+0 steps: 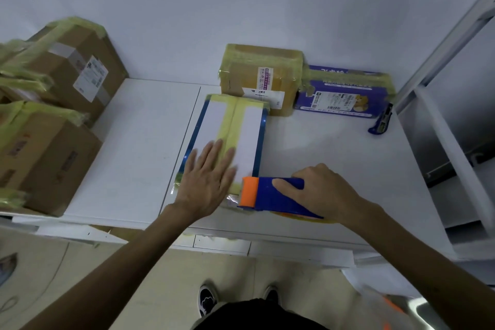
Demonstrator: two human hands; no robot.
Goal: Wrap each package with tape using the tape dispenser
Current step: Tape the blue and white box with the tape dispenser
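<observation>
A flat white package with blue edges [250,132] lies on the white table [334,158], a yellowish tape strip [231,126] running down its middle and across its far end. My left hand [207,181] presses flat on the package's near half, fingers straight and spread. My right hand [320,191] grips the blue tape dispenser [276,195], whose orange front sits at the package's near right corner. A yellow tape roll shows under the dispenser.
A taped brown box [257,78] and a taped purple package [345,94] stand at the back. Several taped cardboard boxes [53,104] are stacked on the left. A blue utility knife [381,120] lies at right, beside a white shelf frame [442,120].
</observation>
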